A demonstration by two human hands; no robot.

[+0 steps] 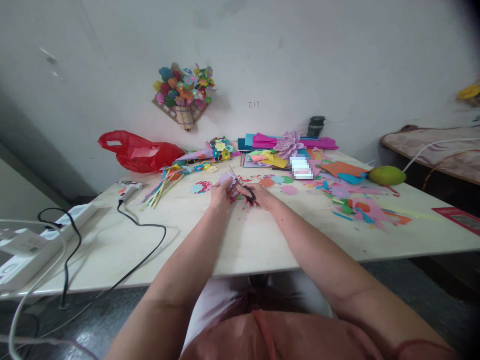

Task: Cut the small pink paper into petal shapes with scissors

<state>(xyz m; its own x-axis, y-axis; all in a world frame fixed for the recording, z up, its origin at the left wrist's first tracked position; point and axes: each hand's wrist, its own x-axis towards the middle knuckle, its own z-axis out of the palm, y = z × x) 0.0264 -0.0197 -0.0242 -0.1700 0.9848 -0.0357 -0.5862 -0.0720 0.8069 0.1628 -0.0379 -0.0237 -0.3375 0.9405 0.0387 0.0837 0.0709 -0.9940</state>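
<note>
Between hands: lilac paper piece (227, 180) pinched by left fingers (222, 189); right fingers (258, 194) gripping scissors (243, 189).

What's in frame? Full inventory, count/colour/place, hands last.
table: 1, pale cream, centre
scissors: 1, dark handles, in the right hand
paper piece: 1, lilac, in the left hand
plastic bag: 1, red, far left of the table by the wall
glue gun: 1, white with a black cord, left of the table
sticks: a bundle, yellow and mixed, left of the hands
paper scraps: many, mixed colours, right of the table
paper flower: 1, lilac, far edge
paper bouquet: 1, multicolour, on the wall
round green object: 1, right edge
power strip: 1, white, far left
left hand: 1, holds the paper
right hand: 1, holds the scissors
</note>
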